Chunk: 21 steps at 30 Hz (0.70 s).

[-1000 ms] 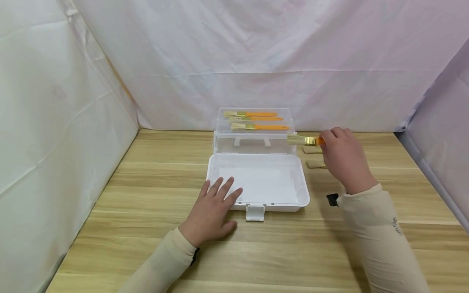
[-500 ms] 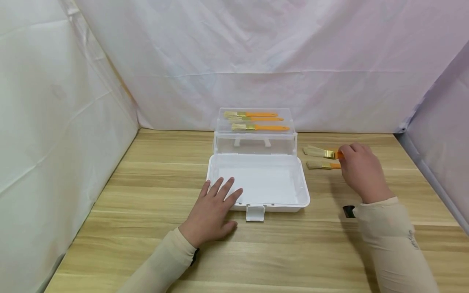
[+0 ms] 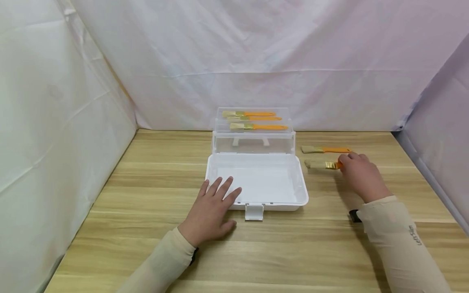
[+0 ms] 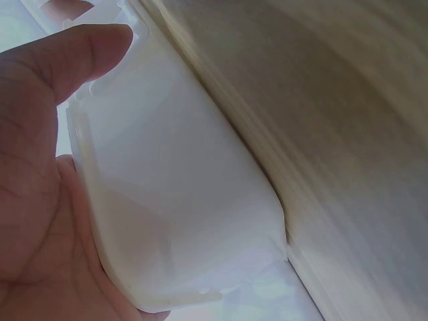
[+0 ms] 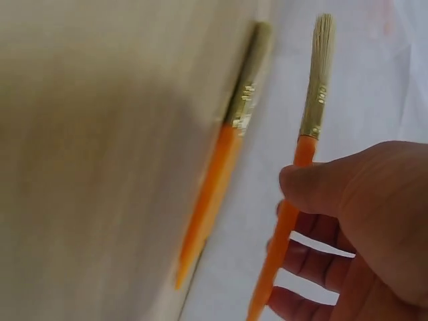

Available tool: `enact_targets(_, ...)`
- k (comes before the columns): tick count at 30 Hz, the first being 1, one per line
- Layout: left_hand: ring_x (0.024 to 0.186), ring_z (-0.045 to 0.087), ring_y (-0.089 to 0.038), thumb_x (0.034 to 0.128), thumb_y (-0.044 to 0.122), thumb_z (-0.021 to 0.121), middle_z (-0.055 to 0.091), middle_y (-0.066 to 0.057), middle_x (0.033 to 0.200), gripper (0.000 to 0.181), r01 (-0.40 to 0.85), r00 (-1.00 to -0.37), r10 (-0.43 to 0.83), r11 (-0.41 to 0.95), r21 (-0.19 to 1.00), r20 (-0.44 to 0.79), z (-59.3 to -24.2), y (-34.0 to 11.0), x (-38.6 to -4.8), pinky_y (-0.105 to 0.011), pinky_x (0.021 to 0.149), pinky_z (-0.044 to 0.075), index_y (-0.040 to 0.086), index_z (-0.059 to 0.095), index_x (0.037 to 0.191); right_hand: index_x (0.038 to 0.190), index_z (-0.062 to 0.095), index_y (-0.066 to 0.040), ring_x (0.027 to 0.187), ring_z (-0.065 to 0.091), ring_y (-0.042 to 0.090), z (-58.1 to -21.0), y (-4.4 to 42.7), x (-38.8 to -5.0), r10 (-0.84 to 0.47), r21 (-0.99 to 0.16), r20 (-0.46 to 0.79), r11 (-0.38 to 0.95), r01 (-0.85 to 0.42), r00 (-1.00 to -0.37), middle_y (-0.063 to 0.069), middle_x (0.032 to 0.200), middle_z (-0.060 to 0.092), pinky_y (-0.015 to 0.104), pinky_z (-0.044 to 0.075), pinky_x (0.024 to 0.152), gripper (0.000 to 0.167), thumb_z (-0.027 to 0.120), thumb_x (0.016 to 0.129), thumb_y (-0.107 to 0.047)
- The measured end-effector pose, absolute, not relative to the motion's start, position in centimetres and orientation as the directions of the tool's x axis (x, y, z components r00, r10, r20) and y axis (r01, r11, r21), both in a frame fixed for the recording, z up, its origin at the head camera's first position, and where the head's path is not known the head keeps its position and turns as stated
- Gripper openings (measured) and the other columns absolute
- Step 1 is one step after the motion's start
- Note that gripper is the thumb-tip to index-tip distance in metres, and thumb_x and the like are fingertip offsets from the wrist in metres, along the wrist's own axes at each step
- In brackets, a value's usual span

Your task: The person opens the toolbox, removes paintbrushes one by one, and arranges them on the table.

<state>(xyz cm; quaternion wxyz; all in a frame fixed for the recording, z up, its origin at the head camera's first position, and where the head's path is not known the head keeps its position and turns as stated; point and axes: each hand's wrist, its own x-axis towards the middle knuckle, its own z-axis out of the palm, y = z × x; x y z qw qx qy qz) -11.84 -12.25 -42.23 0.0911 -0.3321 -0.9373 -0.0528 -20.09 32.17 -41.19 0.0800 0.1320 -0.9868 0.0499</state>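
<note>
My right hand point(image 3: 360, 175) pinches the orange handle of a flat brush point(image 3: 331, 165) right of the white box point(image 3: 301, 199). Pale bristles show just past that brush's tip, apparently from another brush beneath it. Behind lies a brush point(image 3: 329, 149) on the table. In the right wrist view, the held brush point(image 5: 267, 267) hangs apart from a brush point(image 5: 214, 180) near the tabletop. My left hand point(image 3: 209, 213) rests with spread fingers over the box's front left corner; the left wrist view shows its thumb beside the box wall point(image 4: 174, 160). Three brushes point(image 3: 269, 127) lie on the raised clear lid point(image 3: 289, 142).
A white latch point(image 3: 254, 212) hangs at the box's front edge. The wooden table point(image 3: 278, 252) ends at white cloth point(image 3: 264, 49) along the back, with more cloth at both sides.
My right hand has moved right and toward me with its brush, away from the lid. The rear brush on the right shows along its length. My left hand stays put.
</note>
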Motion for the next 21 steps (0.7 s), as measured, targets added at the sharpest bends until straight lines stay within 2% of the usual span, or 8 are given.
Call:
enact_targets(7, 0.137, 0.039, -0.041, 0.0767, 0.047, 0.076, 0.036, -0.015, 0.156, 0.081, 0.632, -0.763, 0.613, 0.774, 0.036, 0.205, -42.23, -12.22, -11.83, -0.064, 0.108, 0.027, 0.018, 0.048, 0.147, 0.105, 0.062, 0.003, 0.080, 0.053, 0.040, -41.74, 32.28, -19.81, -0.282, -0.056, 0.011, 0.958, -0.283, -0.959, 0.021, 0.093, 0.059, 0.056, 0.047, 0.066, 0.012, 0.062, 0.093, 0.001)
enact_targets(21, 0.138, 0.038, -0.041, 0.0767, 0.047, 0.076, 0.036, -0.015, 0.156, 0.081, 0.632, -0.763, 0.613, 0.774, 0.043, 0.205, -42.20, -12.22, -11.81, -0.064, 0.109, 0.026, 0.018, 0.048, 0.147, 0.094, 0.063, 0.002, 0.071, 0.054, 0.034, -41.63, 31.87, -19.28, -0.304, -0.064, -0.019, 0.951, -0.302, -0.952, 0.014, 0.082, 0.058, 0.053, 0.048, 0.066, 0.003, 0.063, 0.093, -0.001)
